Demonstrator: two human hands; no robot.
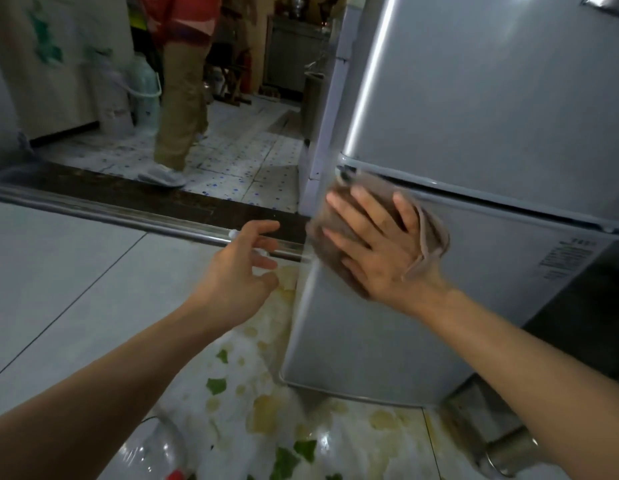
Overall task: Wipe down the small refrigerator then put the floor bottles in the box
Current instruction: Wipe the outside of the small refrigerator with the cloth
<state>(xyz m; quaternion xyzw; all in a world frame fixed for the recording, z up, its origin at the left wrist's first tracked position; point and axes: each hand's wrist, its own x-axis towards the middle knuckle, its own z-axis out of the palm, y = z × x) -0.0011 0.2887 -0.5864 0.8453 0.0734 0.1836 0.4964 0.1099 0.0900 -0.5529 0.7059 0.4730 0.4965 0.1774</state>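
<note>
The small silver refrigerator (474,109) fills the right half of the view, with an upper and a lower door. My right hand (373,244) presses a brown cloth (436,230) flat against the top left corner of the lower door, fingers spread and straight. My left hand (242,268) hovers to the left of the fridge over the floor, fingers loosely extended and holding nothing. A clear plastic bottle (155,455) with a red part lies at the bottom edge, partly cut off. No box is in view.
A patterned mat (266,393) with green and yellow leaf shapes lies on the floor beside the fridge. A metal door track (110,213) crosses the floor. Beyond it a person's legs (179,98) stand, with thermos flasks (145,91) against the wall.
</note>
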